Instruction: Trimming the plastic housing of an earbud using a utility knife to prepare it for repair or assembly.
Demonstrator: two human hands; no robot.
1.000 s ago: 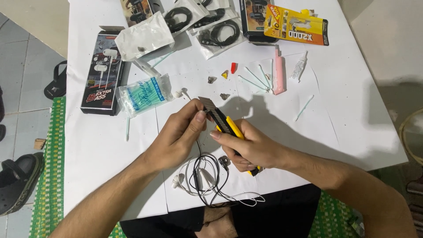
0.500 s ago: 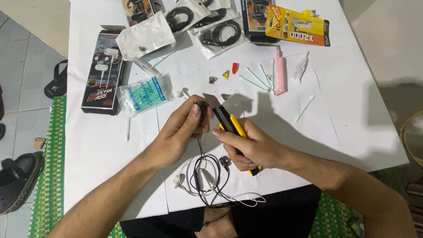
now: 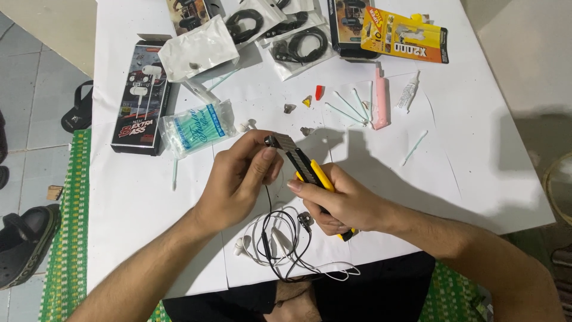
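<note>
The right hand (image 3: 345, 203) is closed round a yellow utility knife (image 3: 313, 176), blade run out and its tip meeting a small earbud piece (image 3: 271, 142) pinched between thumb and fingers of the left hand (image 3: 238, 179), just in front of the person at the middle of the table's near half. A thin black wire (image 3: 267, 206) hangs from the piece down to a tangle of earphone cables (image 3: 280, 244) at the near edge. To my eye the blade wants shallow, light strokes angled away from the left fingertips, with the piece turned rather than the knife.

Farther out on the white table (image 3: 476, 179): a bag of cotton swabs (image 3: 196, 126) left of the hands, a black earphone box (image 3: 142, 107) by the left edge, bagged black cables (image 3: 298, 43) and a yellow glue card (image 3: 405, 37) along the far edge, a pink knife (image 3: 381, 98) and loose swabs (image 3: 351, 107) between. A green mat (image 3: 71, 209) and sandals (image 3: 24, 238) lie on the tiled floor.
</note>
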